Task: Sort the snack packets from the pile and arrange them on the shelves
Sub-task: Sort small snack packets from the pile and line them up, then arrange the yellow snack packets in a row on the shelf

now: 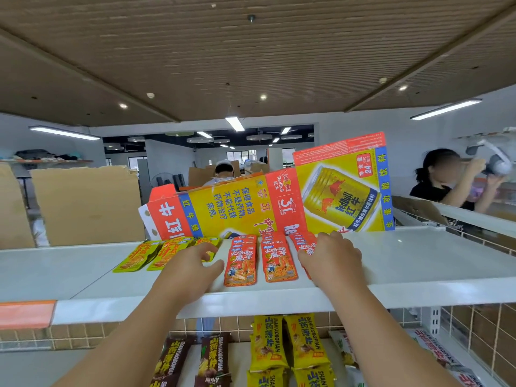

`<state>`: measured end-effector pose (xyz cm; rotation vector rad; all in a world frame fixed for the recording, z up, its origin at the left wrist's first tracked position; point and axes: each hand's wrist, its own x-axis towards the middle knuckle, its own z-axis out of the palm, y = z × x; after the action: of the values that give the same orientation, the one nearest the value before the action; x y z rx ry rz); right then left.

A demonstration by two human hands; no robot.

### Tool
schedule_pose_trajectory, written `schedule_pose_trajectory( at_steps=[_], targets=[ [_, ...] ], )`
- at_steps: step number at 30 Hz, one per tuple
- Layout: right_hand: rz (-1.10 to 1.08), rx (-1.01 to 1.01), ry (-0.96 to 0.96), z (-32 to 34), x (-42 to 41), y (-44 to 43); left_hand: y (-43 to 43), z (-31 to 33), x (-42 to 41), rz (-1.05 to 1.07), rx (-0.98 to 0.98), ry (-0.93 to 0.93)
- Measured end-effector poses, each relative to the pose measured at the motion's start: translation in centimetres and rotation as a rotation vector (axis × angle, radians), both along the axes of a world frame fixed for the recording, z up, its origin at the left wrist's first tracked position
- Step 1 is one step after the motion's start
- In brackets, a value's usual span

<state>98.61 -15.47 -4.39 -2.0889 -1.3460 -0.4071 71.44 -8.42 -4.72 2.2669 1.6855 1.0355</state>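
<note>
Forearms reach up past the lower shelf's yellow packets [268, 342] and brown packets [212, 356] to the top shelf [418, 263].

Step in hand, by judgement: arranging, squaring the rows.
- Right grip [329, 255] lies released, fingers laid over the rightmost red stack [303, 241], no pinch seen.
- Left grip [192, 261] is curled at the green-yellow packets [134, 258]; whether it holds one cannot be told.

Next move likely calls for nudging that right stack parallel with the two red rows [240, 266] beside it.

Packets are flat, glossy, overlapped front to back, before a flattened carton [279, 202].
</note>
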Motion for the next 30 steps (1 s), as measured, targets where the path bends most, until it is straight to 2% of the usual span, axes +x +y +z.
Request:
schedule_pose_trajectory(
  at_steps=[13,21,25,30],
  targets=[
    [0.062,0.073,-0.072,-0.4,0.0,0.2,-1.4,-0.4,0.2,0.036,0.220,-0.027],
    [0.066,0.103,-0.035,0.4,-2.2,0.1,-1.2,-0.1,-0.9,-0.081,0.307,-0.020],
    [0.161,0.116,-0.018,1.5,-7.1,1.1,-0.3,0.9,-4.7,-0.108,0.350,0.046],
    [0.237,0.098,-0.060,2.5,-15.0,3.0,1.0,2.4,-13.6,-0.024,0.346,0.031]
  ],
)
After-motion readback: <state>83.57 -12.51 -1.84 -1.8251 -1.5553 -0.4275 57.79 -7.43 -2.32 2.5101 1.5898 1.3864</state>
